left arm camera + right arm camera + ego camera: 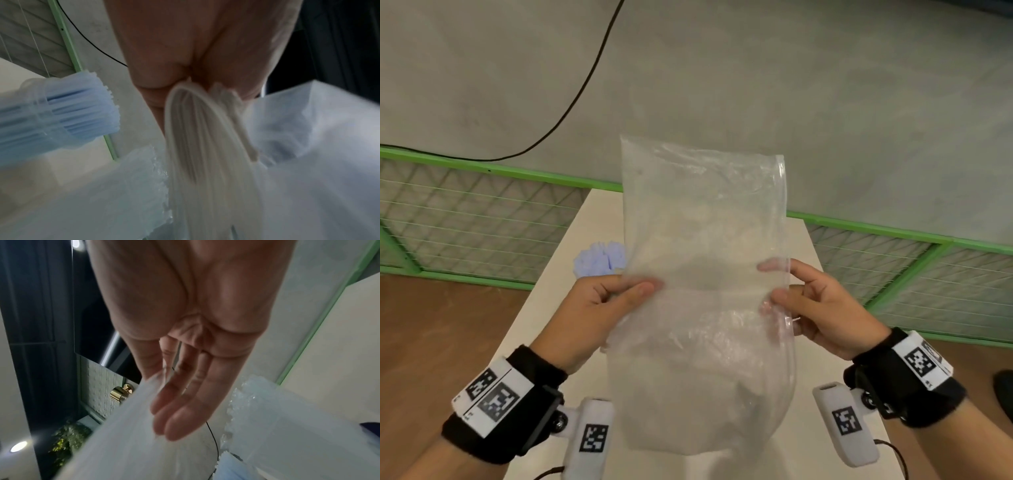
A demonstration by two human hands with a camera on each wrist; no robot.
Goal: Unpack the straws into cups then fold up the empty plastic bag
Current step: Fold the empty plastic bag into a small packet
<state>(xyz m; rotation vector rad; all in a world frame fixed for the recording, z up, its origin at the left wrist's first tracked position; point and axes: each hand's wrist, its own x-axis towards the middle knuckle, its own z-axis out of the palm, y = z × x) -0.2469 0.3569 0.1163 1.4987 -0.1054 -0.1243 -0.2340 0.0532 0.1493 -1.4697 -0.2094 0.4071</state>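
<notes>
I hold an empty clear plastic bag (pixel 705 274) upright in the air over a white table (pixel 599 219). My left hand (pixel 650 286) pinches its left edge between thumb and fingers. My right hand (pixel 774 282) pinches its right edge. In the left wrist view the bag edge (pixel 205 129) is bunched under my palm. In the right wrist view the bag (pixel 123 434) crosses in front of my nearly straight fingers (pixel 180 415). Blue straws (pixel 601 258) stand in a clear cup (pixel 41 100) left of the bag. Clear straws (pixel 133 178) stand in another cup; they also show in the right wrist view (pixel 257 402).
A green-framed mesh fence (pixel 482 212) runs behind the table. A black cable (pixel 585 85) trails across the grey floor beyond it. Brown floor lies on both sides of the narrow table. The bag hides most of the table top.
</notes>
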